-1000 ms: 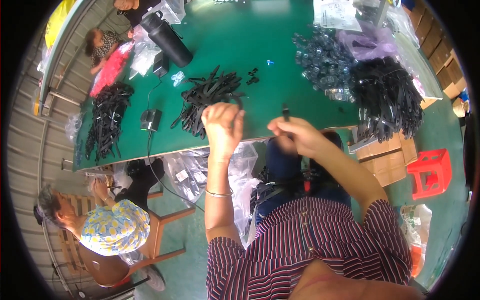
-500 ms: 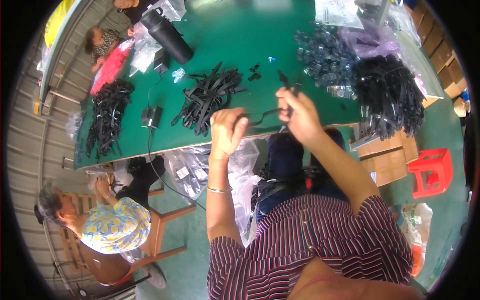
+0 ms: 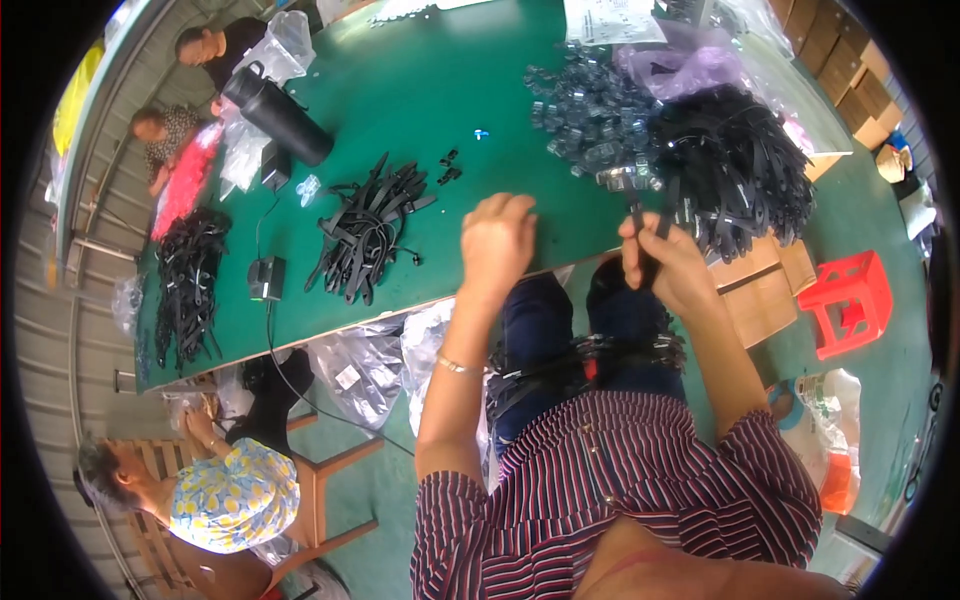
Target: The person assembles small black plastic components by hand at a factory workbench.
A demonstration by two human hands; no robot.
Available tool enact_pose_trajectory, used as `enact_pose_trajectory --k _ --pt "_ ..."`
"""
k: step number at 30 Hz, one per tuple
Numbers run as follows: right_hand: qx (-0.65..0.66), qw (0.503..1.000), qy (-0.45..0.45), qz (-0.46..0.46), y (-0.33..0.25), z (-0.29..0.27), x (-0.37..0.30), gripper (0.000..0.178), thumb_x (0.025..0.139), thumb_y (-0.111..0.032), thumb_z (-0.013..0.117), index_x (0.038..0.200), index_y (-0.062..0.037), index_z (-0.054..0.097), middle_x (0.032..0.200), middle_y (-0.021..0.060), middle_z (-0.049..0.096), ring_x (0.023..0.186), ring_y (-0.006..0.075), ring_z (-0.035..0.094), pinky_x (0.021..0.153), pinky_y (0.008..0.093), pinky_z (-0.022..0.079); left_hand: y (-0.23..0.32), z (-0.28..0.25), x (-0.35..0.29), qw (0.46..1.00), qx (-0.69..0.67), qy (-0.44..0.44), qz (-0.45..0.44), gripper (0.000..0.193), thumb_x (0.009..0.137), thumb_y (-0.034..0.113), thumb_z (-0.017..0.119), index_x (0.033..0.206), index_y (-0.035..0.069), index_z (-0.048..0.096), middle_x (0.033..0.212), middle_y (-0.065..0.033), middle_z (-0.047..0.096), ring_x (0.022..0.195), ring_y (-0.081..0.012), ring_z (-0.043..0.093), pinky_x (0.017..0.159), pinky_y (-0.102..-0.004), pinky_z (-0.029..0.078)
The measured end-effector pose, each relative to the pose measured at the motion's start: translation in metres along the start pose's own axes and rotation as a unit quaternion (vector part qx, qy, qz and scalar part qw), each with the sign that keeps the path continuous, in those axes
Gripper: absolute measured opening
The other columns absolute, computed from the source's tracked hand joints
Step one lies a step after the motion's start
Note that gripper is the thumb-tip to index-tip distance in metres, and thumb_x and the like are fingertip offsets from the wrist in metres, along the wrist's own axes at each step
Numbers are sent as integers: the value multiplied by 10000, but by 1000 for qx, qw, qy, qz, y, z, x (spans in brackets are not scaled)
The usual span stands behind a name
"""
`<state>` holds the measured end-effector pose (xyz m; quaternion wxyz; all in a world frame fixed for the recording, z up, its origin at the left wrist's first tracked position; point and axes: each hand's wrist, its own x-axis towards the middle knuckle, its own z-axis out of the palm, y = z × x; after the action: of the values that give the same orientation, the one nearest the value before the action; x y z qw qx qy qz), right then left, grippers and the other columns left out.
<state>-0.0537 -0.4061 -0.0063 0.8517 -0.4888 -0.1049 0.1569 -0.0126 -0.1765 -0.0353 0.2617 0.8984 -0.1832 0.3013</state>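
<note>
Black strap (image 3: 636, 207) sits pinched centre-right in the right hand (image 3: 668, 262), likely leaving its tip free, curled left hand's (image 3: 498, 240) contents unclear.

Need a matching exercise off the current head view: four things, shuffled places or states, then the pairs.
Things:
1. black bottle
2. red stool
3. purple bag
4. right hand

Places or states:
A. just beyond the big strap pile at the right
B. holding a black strap
C. on the left part of the green table
D. on the floor, to the right of the table

Pairs: 1-C, 2-D, 3-A, 4-B
</note>
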Motion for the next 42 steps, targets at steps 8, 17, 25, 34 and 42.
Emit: enact_pose_trajectory --k 8,17,25,34,42 --pt "10 998 0 63 2 -9 -16 224 910 -156 447 1033 20 511 763 69 525 650 157 532 596 293 473 13 81 67 1000 -14 -17 -14 175 737 121 644 910 95 631 1004 -104 576 923 -299 546 771 -395 450" --pt "40 997 20 58 0 -20 -25 294 925 -239 451 1008 34 526 768 52 511 667 151 523 602 282 460 9 73 46 994 -82 -25 -61 117 711 153 688 751 51 646 850 -99 605 759 -287 593 667 -370 476" --pt "-54 997 50 35 10 -7 -15 331 923 -262 468 965 52 564 781 38 518 690 123 511 692 270 442 8 54 20 994 0 46 -99 198 758 56 588 949 2 592 833 -187 590 777 -341 585 680 -396 469" --pt "-38 996 26 73 22 1 -24 292 897 -163 524 1124 17 559 647 -34 448 559 48 400 525 189 315 67 -2 -48 702 -593 -82 -386 171 887 80 390 999 19 503 763 -74 557 603 -112 485 542 -222 393" --pt "-313 944 9 -105 36 14 -35 257 836 -106 591 1077 -17 600 848 35 533 772 125 493 695 260 405 96 -14 -73 475 -771 -40 -422 315 923 361 444 1022 68 501 657 -7 377 542 -102 363 465 -210 307"
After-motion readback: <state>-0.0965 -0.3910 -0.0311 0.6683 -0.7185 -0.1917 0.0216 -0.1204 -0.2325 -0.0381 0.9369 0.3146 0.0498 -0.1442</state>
